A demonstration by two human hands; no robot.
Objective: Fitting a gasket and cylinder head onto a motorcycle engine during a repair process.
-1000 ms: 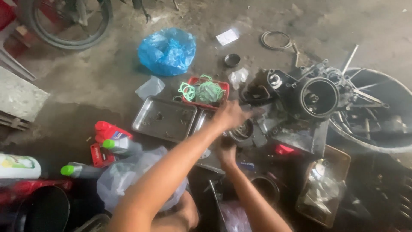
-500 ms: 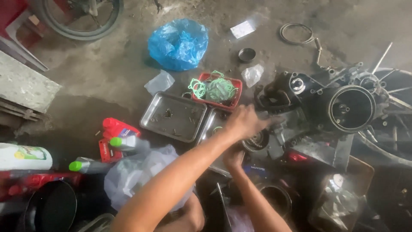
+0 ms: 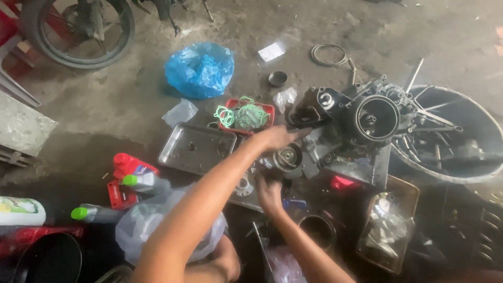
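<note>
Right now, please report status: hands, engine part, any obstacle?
Left hand reaching onto engine case. Right hand at round metal part, grip unclear. Metal tray close beside.

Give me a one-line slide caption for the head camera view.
Left hand reaches toward a dismantled engine case while right hand rests below a round metal part, green gaskets nearby.

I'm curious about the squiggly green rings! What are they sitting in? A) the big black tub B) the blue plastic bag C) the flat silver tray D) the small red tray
D: the green rings lie piled in the small red tray, just past the flat silver tray, while the blue plastic bag sits apart on the floor behind them.
</note>
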